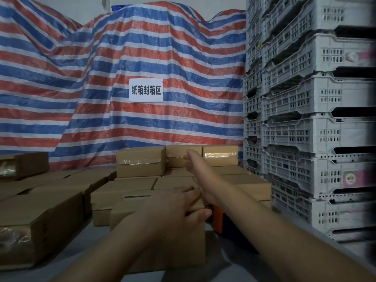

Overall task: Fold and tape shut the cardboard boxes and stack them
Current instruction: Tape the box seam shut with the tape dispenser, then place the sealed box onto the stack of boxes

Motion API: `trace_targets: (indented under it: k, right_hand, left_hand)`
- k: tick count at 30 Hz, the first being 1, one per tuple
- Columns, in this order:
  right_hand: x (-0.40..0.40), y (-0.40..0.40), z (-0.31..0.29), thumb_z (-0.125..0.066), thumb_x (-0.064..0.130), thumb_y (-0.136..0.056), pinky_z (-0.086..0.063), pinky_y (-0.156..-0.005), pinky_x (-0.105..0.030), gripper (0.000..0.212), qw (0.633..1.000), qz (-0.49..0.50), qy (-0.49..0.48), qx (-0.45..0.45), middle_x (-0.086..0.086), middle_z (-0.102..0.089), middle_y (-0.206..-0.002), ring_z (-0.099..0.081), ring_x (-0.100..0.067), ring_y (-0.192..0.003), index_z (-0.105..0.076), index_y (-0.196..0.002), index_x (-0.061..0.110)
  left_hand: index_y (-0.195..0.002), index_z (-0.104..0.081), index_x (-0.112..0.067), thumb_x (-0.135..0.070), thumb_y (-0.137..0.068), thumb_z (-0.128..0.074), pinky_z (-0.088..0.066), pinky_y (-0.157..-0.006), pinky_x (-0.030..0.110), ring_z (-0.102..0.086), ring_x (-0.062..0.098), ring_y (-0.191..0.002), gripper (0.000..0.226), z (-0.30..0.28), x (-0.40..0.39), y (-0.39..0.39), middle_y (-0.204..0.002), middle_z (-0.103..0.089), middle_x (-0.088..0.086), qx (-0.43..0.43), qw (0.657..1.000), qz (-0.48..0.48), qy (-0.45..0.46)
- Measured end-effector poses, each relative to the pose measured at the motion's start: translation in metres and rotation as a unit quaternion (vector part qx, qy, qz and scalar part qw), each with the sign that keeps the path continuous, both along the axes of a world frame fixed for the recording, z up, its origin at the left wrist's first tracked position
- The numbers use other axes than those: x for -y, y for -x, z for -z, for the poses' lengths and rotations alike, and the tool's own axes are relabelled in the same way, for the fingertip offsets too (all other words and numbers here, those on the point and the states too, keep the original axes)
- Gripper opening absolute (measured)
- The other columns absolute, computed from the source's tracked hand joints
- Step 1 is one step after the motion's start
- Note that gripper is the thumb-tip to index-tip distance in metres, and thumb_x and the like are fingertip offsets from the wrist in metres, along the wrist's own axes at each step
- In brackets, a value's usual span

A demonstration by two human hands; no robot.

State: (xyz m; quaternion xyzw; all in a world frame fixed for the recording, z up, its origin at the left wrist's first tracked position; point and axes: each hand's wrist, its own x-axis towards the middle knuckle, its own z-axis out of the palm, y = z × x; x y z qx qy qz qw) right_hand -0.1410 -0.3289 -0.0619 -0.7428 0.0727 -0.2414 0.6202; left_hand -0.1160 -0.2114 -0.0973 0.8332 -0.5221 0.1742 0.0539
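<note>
— So where's the left hand [183,206]?

— On the nearest brown cardboard box [154,237], which sits on the grey surface [67,259] right in front of the person. The fingers lie over the top far edge and the thumb curls down the right side, so it grips the box's top right corner.

— And the right hand [193,161]?

— Stretched well forward, at the upper row of taped brown cardboard boxes [140,161] at the back. The fingers look fairly straight and spread, holding nothing that I can see. Whether they touch the middle box of that row I cannot tell; the hand is blurred.

— How are the stacked ones arranged?

— A lower layer of closed brown boxes [134,185] covers the middle of the surface, and three boxes with shiny clear tape stand on top along the far edge. More taped cardboard boxes [38,224] lie to the left.

— Anything beside the near box?

— An orange and blue object [218,219] just to its right, partly hidden under the right forearm; I cannot tell what it is.

— Background?

— A red, white and blue striped tarpaulin [81,88] with a white paper sign [146,90] bearing black characters, and a tall stack of grey slotted plastic crates [305,119] on the right.
</note>
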Motion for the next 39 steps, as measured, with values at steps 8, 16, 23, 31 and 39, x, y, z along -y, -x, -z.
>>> trace_targets:
  k: [8, 16, 23, 31, 39]
  right_hand:
    - [0.008, -0.016, 0.019, -0.032, 0.05, -0.104, -0.028, -0.096, -0.032, 0.051, 0.994, 0.027, -0.104, 0.025, 0.001, -0.06, -0.125, -0.05, -0.016, -0.121, -0.054, -0.138, 0.019]
    - [0.007, 0.004, 0.062, -0.034, 0.051, -0.104, -0.043, -0.079, -0.031, 0.044, 0.986, 0.023, -0.161, 0.03, 0.0, -0.063, -0.127, -0.059, -0.014, -0.106, -0.058, -0.129, 0.025]
    - [0.005, 0.019, 0.063, -0.027, 0.062, -0.101, -0.049, -0.086, -0.033, 0.065, 0.989, 0.017, -0.148, 0.008, -0.004, -0.048, -0.148, -0.06, -0.012, -0.106, -0.034, -0.153, 0.024]
    - [-0.008, 0.057, 0.092, -0.059, 0.044, -0.096, -0.049, -0.098, -0.038, 0.076, 0.997, -0.031, -0.011, -0.071, 0.006, -0.048, -0.144, -0.053, -0.011, -0.111, -0.011, -0.154, 0.05]
    - [-0.01, 0.062, 0.077, -0.077, 0.053, -0.063, -0.057, -0.093, -0.038, 0.101, 0.999, 0.0, 0.019, 0.035, 0.004, -0.06, -0.133, -0.061, -0.015, -0.116, -0.032, -0.152, 0.039]
  left_hand:
    - [-0.134, -0.042, -0.029, -0.07, -0.091, -0.039, -0.051, -0.087, 0.034, -0.056, 0.01, -0.098, 0.06, 0.005, 0.0, 0.0, -0.117, -0.058, -0.006, 0.005, 0.999, -0.014, 0.04]
    - [-0.148, -0.025, -0.034, -0.053, -0.088, -0.059, -0.046, -0.083, 0.019, -0.053, -0.002, -0.107, 0.071, 0.003, -0.005, -0.002, -0.129, -0.054, -0.01, -0.128, 0.986, 0.054, 0.091]
    - [-0.128, -0.047, -0.043, -0.051, -0.09, -0.049, -0.052, -0.067, 0.008, -0.057, -0.017, -0.097, 0.039, -0.007, -0.041, 0.002, -0.13, -0.052, -0.014, -0.293, 0.837, 0.102, 0.45]
    - [-0.142, -0.038, -0.042, -0.062, -0.074, -0.057, -0.047, -0.089, 0.032, -0.055, 0.013, -0.113, 0.074, 0.06, -0.101, -0.022, -0.135, -0.053, -0.004, -0.519, 0.731, -0.043, 0.44]
    - [-0.117, -0.054, -0.044, -0.055, -0.072, -0.062, -0.045, -0.068, 0.022, -0.058, 0.001, -0.094, 0.047, 0.037, -0.089, -0.015, -0.108, -0.061, -0.017, -0.458, 0.734, -0.013, 0.501]
